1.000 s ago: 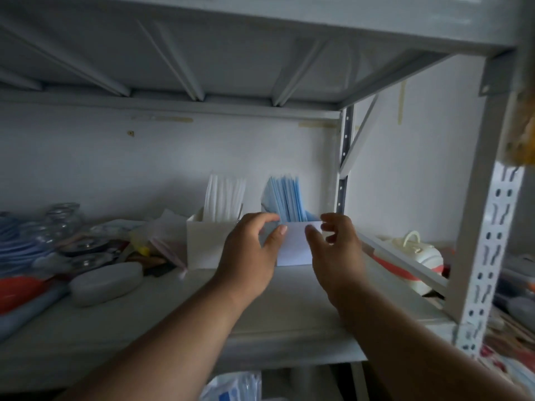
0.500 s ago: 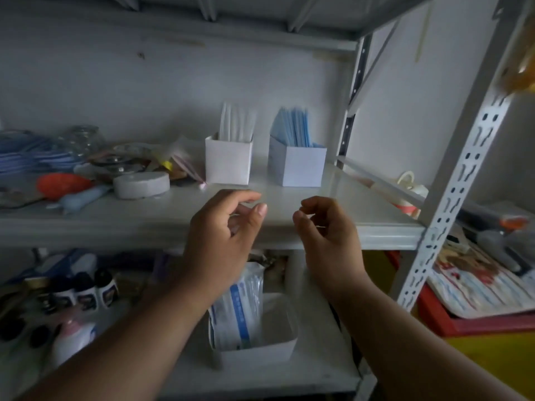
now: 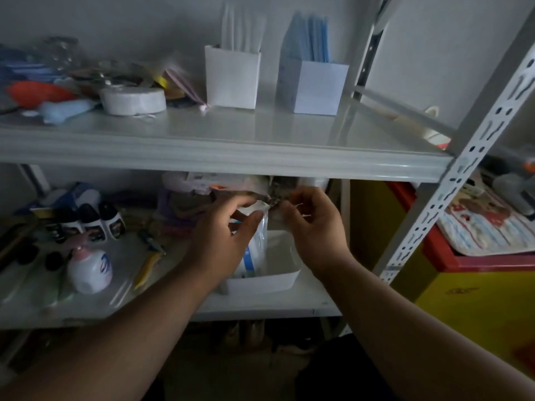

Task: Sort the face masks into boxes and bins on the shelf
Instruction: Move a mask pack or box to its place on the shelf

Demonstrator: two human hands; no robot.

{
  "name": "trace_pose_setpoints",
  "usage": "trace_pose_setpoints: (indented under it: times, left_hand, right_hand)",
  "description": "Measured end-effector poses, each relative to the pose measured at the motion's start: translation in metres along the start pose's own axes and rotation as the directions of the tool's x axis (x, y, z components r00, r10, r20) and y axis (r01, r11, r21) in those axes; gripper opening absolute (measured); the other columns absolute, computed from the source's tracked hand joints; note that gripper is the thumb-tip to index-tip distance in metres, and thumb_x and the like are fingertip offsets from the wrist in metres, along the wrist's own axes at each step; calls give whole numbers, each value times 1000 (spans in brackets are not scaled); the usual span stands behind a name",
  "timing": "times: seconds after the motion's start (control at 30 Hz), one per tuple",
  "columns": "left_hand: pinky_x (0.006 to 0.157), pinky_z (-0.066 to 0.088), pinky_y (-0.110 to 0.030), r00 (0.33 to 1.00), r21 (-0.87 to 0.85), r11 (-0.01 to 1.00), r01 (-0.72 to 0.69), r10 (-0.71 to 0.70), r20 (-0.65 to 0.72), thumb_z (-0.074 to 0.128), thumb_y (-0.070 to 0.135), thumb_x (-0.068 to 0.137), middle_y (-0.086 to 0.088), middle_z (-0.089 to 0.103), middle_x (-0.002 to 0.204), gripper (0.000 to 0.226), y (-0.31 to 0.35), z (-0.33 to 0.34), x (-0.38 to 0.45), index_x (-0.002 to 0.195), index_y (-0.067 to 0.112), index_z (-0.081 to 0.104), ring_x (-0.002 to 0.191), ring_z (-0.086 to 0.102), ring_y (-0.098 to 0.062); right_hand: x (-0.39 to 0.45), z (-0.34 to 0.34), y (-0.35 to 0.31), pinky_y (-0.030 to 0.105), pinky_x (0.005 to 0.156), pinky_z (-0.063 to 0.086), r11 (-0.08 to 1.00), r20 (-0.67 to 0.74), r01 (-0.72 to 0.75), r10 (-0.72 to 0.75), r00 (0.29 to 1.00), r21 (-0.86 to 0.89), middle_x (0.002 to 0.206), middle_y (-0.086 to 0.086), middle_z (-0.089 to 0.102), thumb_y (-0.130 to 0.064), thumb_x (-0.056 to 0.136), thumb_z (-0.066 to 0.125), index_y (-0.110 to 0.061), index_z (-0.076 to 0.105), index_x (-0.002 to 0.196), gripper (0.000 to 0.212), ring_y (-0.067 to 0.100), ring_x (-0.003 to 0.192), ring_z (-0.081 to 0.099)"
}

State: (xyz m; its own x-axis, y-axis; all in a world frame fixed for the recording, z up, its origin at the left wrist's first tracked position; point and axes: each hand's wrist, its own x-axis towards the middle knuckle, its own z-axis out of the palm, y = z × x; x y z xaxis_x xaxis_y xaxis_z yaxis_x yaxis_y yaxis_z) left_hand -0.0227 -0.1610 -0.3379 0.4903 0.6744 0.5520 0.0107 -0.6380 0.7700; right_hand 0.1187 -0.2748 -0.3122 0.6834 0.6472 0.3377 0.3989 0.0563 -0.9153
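Two boxes [image 3: 231, 79] are stood side by side toward the back right of the upper shelf [image 3: 225, 157]. White masks [image 3: 241, 30] are held upright in the left one, blue masks [image 3: 309, 36] in the right one [image 3: 314, 88]; the colours are thus kept apart, which suggests this part of the sorting is done.

One bin [image 3: 269, 279], white and open-topped, is set near the front right corner of the lower shelf [image 3: 260, 309]. One mask packet [image 3: 254, 244], in clear wrap with blue print, is stood on end in it, leaning toward the bin's left wall, its top edge raised where it can be reached.

Left hand [image 3: 223, 235]: fingers curled, thumb and forefinger closed on the packet's top corner. The packet is judged to be steadied or about to be opened.

Right hand [image 3: 311, 224]: fingers curled just beside the packet's top, at its right. A thin white strand is seen at the fingertips [image 3: 292, 208], possibly an ear loop; whether it is pinched cannot be told, the spot being dark and blurred.

Sundries, left part of both shelves: tape roll [image 3: 133, 101], bottles [image 3: 89, 218], pump bottle [image 3: 89, 270], kept apart from the masks.
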Motion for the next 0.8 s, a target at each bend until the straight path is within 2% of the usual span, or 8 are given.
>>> trace_pose_setpoints:
  times: [0.17, 0.23, 0.33, 0.43, 0.57, 0.63, 0.73, 0.8]
  left_hand:
    - [79, 51, -7, 989, 26, 989, 145, -146, 30, 75, 27, 99, 8, 70, 118, 27, -54, 16, -5, 126, 23, 71, 101, 64, 2]
    - [82, 52, -11, 979, 36, 980, 194, -196, 52, 74, 28, 100, 10, 68, 122, 28, -73, 21, -5, 128, 27, 69, 105, 63, 3]
    - [93, 54, -27, 961, 79, 960, 267, -271, 55, 73, 34, 100, 18, 62, 123, 32, -100, 29, -4, 130, 37, 64, 109, 59, 5]
    - [99, 53, -33, 936, 134, 932, 336, -346, 59, 74, 38, 99, 13, 59, 134, 48, -126, 38, 0, 144, 33, 58, 114, 57, -1]
    - [109, 50, -43, 905, 179, 892, 414, -424, 21, 82, 42, 91, -4, 47, 155, 84, -169, 50, 5, 160, 34, 34, 139, 49, -22]
    - [114, 48, -51, 884, 226, 860, 458, -467, -15, 85, 45, 87, -9, 39, 160, 100, -191, 55, 7, 165, 34, 23, 146, 43, -28]
    - [116, 45, -55, 867, 276, 829, 486, -496, -37, 86, 47, 85, -13, 35, 161, 108, -218, 62, 12, 167, 33, 17, 148, 39, -32]
    - [115, 47, -53, 867, 265, 833, 485, -498, -23, 87, 46, 84, -12, 35, 161, 108, -233, 67, 16, 166, 35, 19, 146, 42, -31]
  right_hand:
    - [11, 9, 44, 24, 79, 61, 994, 18, -107, 107, 994, -15, 99, -5, 76, -24, 99, 77, -27, 72, 108, 11, 8, 88, 71]
    - [17, 14, 63, 25, 80, 61, 990, 27, -139, 140, 990, -31, 98, -5, 75, -24, 98, 78, -31, 71, 104, 12, 7, 89, 71]
    - [27, 22, 93, 29, 84, 61, 976, 37, -205, 208, 977, -72, 105, -9, 73, -31, 97, 79, -35, 69, 109, 16, 6, 94, 70]
    - [38, 33, 124, 33, 86, 62, 946, 57, -306, 313, 948, -106, 117, -11, 69, -38, 96, 80, -35, 64, 127, 35, 10, 104, 68]
    - [54, 50, 164, 26, 79, 54, 888, 116, -441, 455, 883, -131, 133, -9, 61, -45, 94, 82, -33, 50, 152, 67, 4, 103, 62]
    - [62, 62, 184, 27, 80, 55, 863, 150, -483, 503, 851, -151, 134, -7, 58, -46, 92, 83, -32, 47, 155, 74, 3, 100, 60]
    - [75, 80, 210, 40, 91, 62, 829, 155, -525, 555, 818, -193, 135, -7, 61, -52, 83, 89, -32, 47, 154, 85, 16, 114, 66]
    - [82, 91, 223, 34, 81, 64, 822, 228, -527, 567, 791, -217, 132, -5, 66, -52, 80, 91, -30, 46, 155, 90, 17, 111, 70]
